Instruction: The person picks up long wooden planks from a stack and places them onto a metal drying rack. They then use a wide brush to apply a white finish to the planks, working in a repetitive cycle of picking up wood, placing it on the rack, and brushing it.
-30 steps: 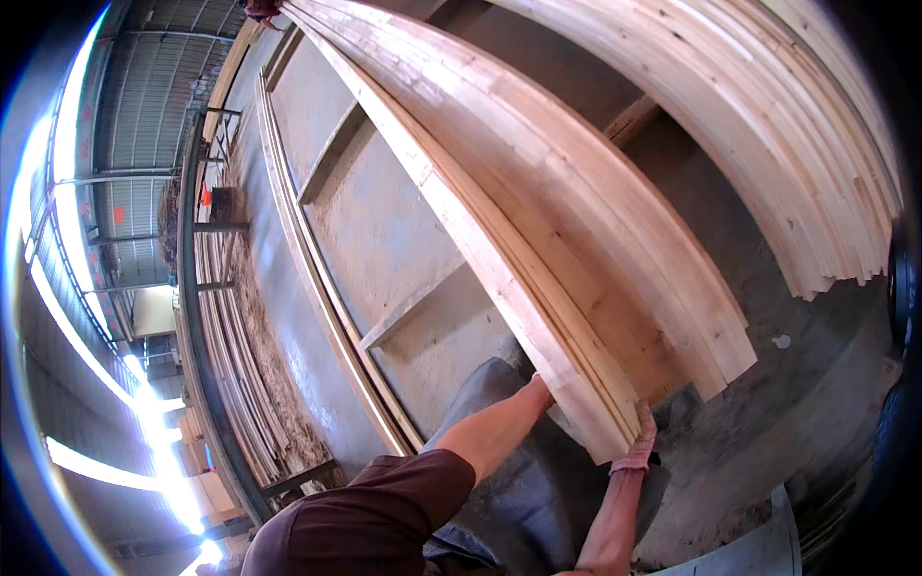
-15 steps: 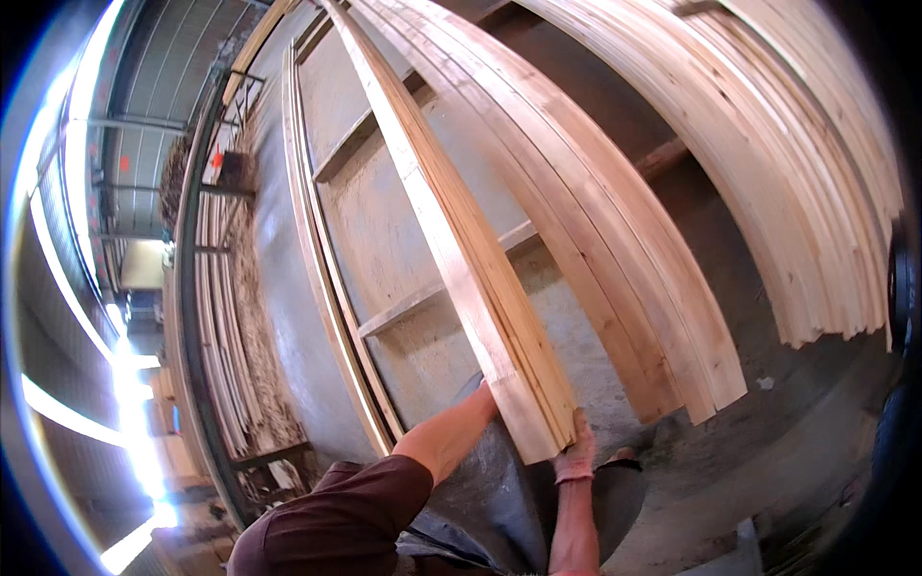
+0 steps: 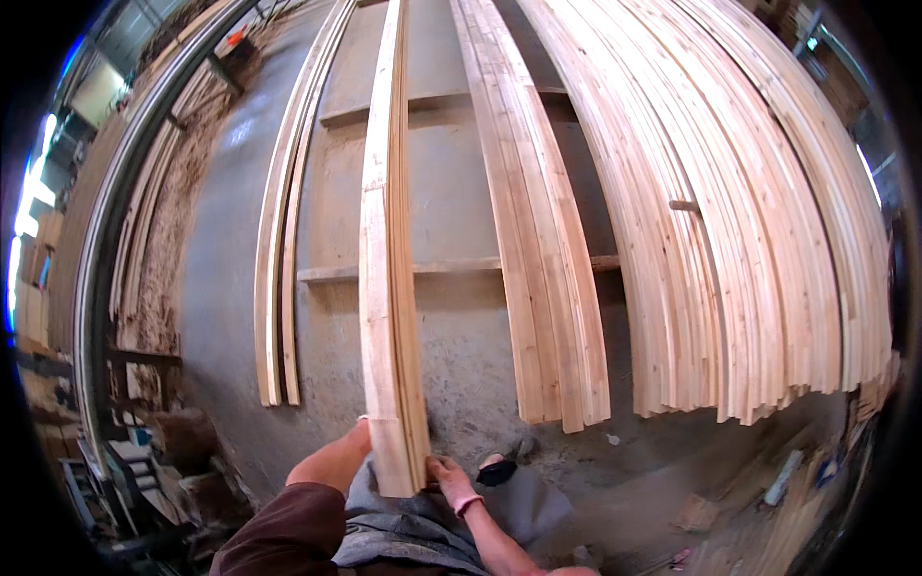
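Note:
A long bundle of pale wooden boards (image 3: 389, 384) is held at its near end between my two hands and stretches away toward the far side. My right hand (image 3: 448, 478) grips the bundle's right edge close to the end, with a pink band at the wrist. On the other side, my left hand (image 3: 363, 425) is at the left face of the boards; its fingers are hidden behind them. The boards stand with several thin edges showing on the right side.
Thin strips (image 3: 279, 317) lie to the left on the concrete floor (image 3: 226, 278). Right of the bundle, several boards (image 3: 543, 317) rest on wooden crosspieces (image 3: 451, 266), beside wide stacks of boards (image 3: 759, 288). A metal rail (image 3: 106, 250) runs along the left. Wood scraps (image 3: 696, 512) lie at lower right.
My view has turned left to right across the scene, so the bundle now runs nearly straight ahead and more stacks show at right. Both hands stay at the bundle's near end.

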Tool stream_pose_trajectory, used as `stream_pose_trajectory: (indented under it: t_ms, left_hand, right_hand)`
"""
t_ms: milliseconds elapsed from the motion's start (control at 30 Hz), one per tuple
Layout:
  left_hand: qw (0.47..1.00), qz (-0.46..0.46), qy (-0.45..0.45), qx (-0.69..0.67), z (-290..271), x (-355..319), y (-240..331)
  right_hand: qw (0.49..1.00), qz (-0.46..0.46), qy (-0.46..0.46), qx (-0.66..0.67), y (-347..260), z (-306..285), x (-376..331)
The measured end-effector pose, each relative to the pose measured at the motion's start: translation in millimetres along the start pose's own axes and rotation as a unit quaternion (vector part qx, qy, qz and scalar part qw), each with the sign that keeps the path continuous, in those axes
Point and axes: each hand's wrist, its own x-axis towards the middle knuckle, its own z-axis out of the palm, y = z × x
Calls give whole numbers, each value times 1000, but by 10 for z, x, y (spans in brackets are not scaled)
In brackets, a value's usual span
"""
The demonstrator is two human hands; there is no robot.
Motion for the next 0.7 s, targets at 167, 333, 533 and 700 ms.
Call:
stream_pose_trajectory:
  t_ms: [167,333,533,700]
  left_hand:
    - [995,13,-15,-97,-815,-366,-227]
    - [972,50,-8,-229,-1726,-857,-460]
    - [936,171,149,-271,-2037,-1422,-980]
    - [940,133,304,82,-1791,-2427,-674]
  right_hand:
    - [922,-11,-6,-387,-1236,533,-912]
    - [884,-81,40,-458,-1806,449,-935]
    - [869,-86,73,-482,-2601,533,-306]
    - [903,-75,2,-423,-2598,658,483]
